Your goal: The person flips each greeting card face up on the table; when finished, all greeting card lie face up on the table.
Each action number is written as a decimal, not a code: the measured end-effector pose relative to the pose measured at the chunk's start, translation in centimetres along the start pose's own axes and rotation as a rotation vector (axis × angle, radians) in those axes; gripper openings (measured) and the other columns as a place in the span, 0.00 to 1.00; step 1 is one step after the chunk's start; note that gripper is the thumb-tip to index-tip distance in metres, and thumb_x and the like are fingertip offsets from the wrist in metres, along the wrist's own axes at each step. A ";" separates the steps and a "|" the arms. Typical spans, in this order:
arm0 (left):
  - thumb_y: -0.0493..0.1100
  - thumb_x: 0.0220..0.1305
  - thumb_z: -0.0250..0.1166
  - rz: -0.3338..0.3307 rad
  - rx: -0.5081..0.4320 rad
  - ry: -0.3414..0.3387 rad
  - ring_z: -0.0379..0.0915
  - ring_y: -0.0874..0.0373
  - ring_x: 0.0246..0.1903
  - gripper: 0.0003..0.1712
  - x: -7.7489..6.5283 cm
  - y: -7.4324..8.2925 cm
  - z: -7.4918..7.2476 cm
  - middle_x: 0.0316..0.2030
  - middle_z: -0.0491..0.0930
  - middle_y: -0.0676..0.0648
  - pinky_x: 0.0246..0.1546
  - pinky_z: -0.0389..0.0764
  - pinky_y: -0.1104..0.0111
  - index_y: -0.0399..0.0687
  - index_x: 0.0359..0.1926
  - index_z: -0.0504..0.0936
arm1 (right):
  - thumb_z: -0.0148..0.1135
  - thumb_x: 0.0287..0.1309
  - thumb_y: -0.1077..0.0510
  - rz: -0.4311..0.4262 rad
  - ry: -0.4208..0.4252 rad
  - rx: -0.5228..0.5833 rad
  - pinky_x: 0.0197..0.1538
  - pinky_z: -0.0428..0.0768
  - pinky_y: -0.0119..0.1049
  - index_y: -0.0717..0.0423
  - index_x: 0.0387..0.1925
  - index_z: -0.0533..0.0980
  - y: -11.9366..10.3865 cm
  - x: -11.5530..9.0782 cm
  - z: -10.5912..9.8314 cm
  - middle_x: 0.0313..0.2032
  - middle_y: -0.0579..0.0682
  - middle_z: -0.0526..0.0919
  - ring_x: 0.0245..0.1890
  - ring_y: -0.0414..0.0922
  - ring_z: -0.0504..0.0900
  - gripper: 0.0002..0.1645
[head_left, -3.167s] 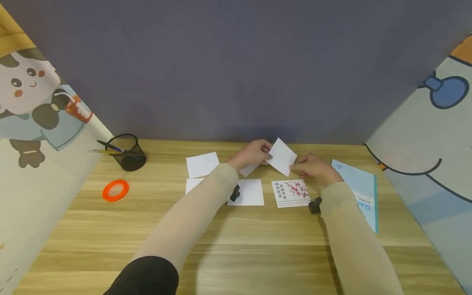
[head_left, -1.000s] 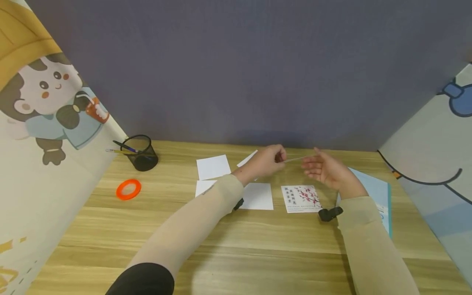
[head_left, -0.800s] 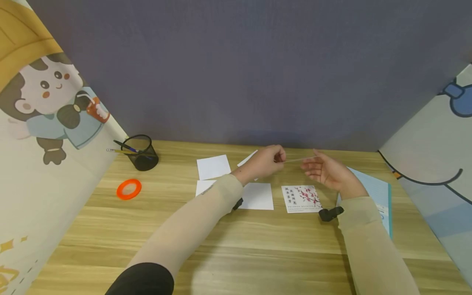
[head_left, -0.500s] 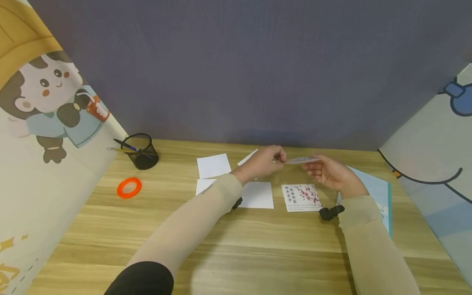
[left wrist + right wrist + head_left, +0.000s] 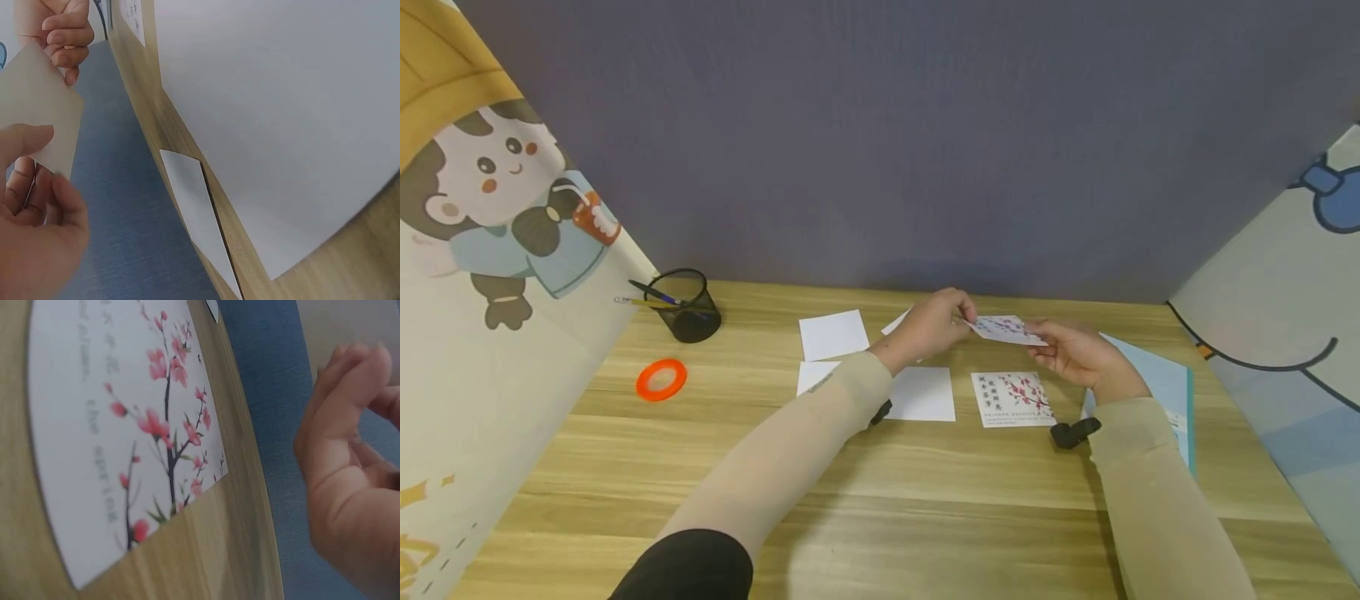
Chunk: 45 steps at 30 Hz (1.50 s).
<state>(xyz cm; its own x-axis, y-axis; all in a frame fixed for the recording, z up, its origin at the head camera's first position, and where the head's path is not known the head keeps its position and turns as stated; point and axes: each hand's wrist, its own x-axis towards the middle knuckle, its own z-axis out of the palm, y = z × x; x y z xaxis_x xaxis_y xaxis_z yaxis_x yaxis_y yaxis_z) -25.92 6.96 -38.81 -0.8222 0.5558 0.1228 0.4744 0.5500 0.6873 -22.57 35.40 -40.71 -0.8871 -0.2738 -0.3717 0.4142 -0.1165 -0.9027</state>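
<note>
Between both hands a small card (image 5: 1006, 329) is held above the back of the table, its printed side with pink blossom facing up toward the head camera. My left hand (image 5: 931, 327) pinches the card's left end between thumb and fingers; the left wrist view shows its plain pale back (image 5: 47, 103). At the opposite end my right hand (image 5: 1075, 350) grips the card with thumb and fingers. Below them lies another card (image 5: 1013, 400) with red blossom branches and dark characters; it fills much of the right wrist view. In that view the held card is out of sight.
Several blank white cards lie to the left, one (image 5: 833, 335) at the back and one (image 5: 921, 393) partly under my left forearm. A light blue booklet (image 5: 1150, 392) is by my right wrist. A black mesh pen holder (image 5: 688, 312) and orange ring (image 5: 661, 380) stand farther left.
The held card first showed a white face, then turned edge-on, and now tilts so its blossom print shows. My right hand has closed on its right end.
</note>
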 end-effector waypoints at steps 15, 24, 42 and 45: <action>0.37 0.73 0.65 -0.091 -0.195 -0.075 0.81 0.58 0.53 0.12 0.3 -1.3 0.0 0.55 0.87 0.48 0.55 0.84 0.71 0.47 0.55 0.87 | 0.54 0.81 0.61 -0.001 0.012 -0.039 0.38 0.86 0.23 0.50 0.43 0.87 0.1 0.0 -0.1 0.34 0.42 0.82 0.30 0.36 0.86 0.15; 0.39 0.79 0.59 -0.132 -0.197 -0.098 0.80 0.54 0.58 0.20 0.0 -1.3 0.0 0.64 0.83 0.47 0.61 0.84 0.63 0.48 0.66 0.83 | 0.56 0.80 0.61 -0.025 0.021 -0.045 0.37 0.86 0.23 0.51 0.42 0.87 0.3 0.0 -0.2 0.35 0.42 0.85 0.29 0.33 0.83 0.14; 0.41 0.78 0.63 -0.188 -0.197 -0.101 0.78 0.49 0.68 0.27 0.1 -0.7 0.3 0.70 0.80 0.44 0.67 0.83 0.60 0.45 0.74 0.75 | 0.57 0.80 0.61 -0.014 0.026 -0.046 0.41 0.87 0.25 0.51 0.46 0.83 0.4 0.0 0.1 0.40 0.42 0.85 0.33 0.34 0.84 0.09; 0.41 0.78 0.63 -0.187 -0.197 -0.098 0.78 0.49 0.67 0.28 0.2 -0.6 0.4 0.70 0.80 0.44 0.65 0.84 0.62 0.43 0.75 0.75 | 0.58 0.79 0.59 -0.004 0.046 -0.082 0.43 0.87 0.25 0.52 0.50 0.80 0.3 0.0 0.1 0.41 0.41 0.86 0.34 0.34 0.83 0.06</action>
<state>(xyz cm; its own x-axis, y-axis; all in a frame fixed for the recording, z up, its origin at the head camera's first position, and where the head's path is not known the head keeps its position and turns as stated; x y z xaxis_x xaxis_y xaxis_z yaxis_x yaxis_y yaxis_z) -26.21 6.98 -39.52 -0.8508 0.5190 -0.0823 0.2394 0.5222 0.8185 -22.41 35.23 -40.97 -0.8978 -0.2292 -0.3760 0.3944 -0.0388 -0.9181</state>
